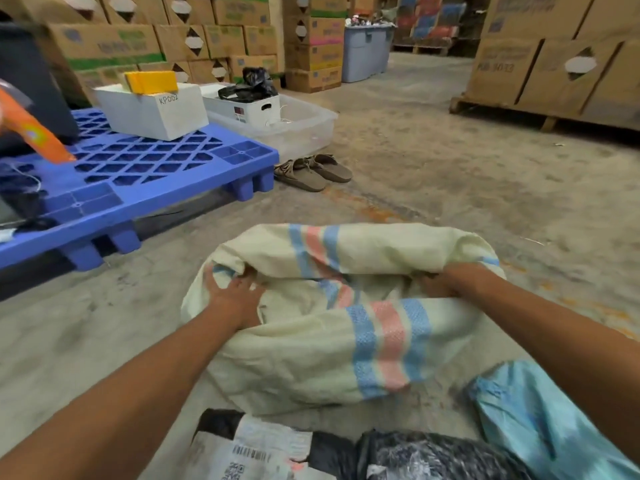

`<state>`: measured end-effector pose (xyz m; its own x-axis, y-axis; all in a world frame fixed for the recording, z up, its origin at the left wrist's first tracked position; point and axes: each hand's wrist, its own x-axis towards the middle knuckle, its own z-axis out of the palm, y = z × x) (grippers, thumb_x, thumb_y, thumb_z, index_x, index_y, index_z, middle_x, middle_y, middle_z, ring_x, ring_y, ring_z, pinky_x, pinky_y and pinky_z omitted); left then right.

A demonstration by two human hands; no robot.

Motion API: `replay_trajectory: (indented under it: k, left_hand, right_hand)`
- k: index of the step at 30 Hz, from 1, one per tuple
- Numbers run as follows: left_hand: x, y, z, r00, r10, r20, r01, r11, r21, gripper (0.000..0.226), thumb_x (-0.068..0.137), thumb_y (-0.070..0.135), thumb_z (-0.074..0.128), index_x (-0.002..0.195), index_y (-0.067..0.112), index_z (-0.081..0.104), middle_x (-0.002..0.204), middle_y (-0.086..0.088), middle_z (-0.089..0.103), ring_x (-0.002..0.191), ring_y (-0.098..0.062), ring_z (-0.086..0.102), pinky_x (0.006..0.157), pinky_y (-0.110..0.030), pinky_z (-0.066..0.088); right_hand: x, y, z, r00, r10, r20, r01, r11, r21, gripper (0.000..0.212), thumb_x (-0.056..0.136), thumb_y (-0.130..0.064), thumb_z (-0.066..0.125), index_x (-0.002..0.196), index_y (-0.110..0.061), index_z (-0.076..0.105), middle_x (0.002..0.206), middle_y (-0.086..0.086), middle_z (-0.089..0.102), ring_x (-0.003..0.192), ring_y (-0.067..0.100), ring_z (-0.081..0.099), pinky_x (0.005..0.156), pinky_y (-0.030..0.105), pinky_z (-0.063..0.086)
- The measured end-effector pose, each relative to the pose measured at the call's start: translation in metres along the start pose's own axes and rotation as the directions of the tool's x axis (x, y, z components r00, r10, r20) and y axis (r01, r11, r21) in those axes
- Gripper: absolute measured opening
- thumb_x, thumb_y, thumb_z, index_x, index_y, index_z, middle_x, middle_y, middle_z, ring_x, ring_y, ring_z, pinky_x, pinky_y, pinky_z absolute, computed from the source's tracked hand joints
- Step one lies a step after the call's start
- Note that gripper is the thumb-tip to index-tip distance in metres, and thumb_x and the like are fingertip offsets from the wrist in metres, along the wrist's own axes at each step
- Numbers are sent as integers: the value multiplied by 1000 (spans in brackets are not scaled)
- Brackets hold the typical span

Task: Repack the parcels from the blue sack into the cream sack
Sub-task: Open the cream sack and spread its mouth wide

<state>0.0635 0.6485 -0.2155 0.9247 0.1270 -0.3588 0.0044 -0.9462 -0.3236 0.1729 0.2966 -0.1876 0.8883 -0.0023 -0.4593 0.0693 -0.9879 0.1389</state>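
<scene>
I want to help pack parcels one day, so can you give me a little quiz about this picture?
1. True or false: the left hand and the right hand both hold the open mouth of the cream sack.
2. Where are the parcels? A: inside the cream sack. B: close to the person, beside the blue sack. C: in the person's hands.
3. Fill in: a pair of ___ lies beside the blue pallet.
Key: 1 true. 2 B. 3 sandals.
</scene>
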Motion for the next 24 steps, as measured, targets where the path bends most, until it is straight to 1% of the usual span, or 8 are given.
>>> replay_trajectory:
  k: [3,6,10,13,16,19,21,24]
  left_hand:
    - [11,-4,-25,998,6,-58,2,989,149,101,76,74,52,156,35,4,164,-6,2,151,-27,-1,98,-79,-18]
    - [9,34,-67,998,-48,47,46,998,34,107,67,81,57,155,37,15,164,-5,13,151,-32,6,104,-76,-16]
    - [6,102,-68,976,124,179,-76,964,-255,113,64,92,41,155,28,21,160,-4,27,146,-33,27,117,-60,16]
    - [-6,126,-34,942,163,295,-115,978,-175,95,86,71,48,157,30,1,163,-8,15,147,-38,20,116,-60,20]
    - [-31,121,-33,943,243,229,-219,968,-123,111,75,76,61,156,34,-1,161,-7,22,144,-35,27,115,-53,27]
    - [-38,103,-38,967,252,24,-250,966,-60,126,57,94,52,156,28,12,161,-10,21,149,-31,14,119,-55,9]
    - [-30,82,-41,983,179,-40,-180,984,-16,134,50,101,43,157,29,7,164,-12,3,151,-31,-7,115,-63,-8]
    - [-15,45,-43,999,46,1,-46,999,-28,133,52,100,43,158,28,6,164,-10,-9,150,-32,-16,112,-68,-11]
  right_hand:
    - [-7,-3,-5,982,-90,168,132,956,-261,83,84,-56,60,156,-28,28,160,6,27,146,31,29,121,46,21]
    - [-15,-39,-15,895,-320,312,390,900,-196,97,60,-62,63,148,-26,41,149,6,46,131,32,51,111,49,40]
    - [-1,-59,-43,907,-422,12,409,885,222,53,77,-53,74,117,-20,62,123,5,64,98,24,65,86,41,57]
    - [22,-50,-58,932,-223,-286,328,854,403,88,73,-55,74,148,-22,40,147,7,47,131,29,48,108,42,42]
    - [76,-44,-51,946,-263,-187,321,822,471,109,40,-72,63,140,-31,54,141,2,56,125,25,55,108,44,44]
    - [38,-57,-51,929,-293,-224,350,891,288,101,41,-76,56,132,-32,61,135,1,62,117,24,59,104,40,47]
    - [0,-55,-44,922,-286,-261,323,940,113,92,60,-73,64,142,-33,50,142,1,56,127,26,54,108,40,42]
    - [-30,-27,-23,957,-204,-205,180,975,-130,106,68,-74,69,154,-31,26,155,8,39,142,29,37,116,43,25]
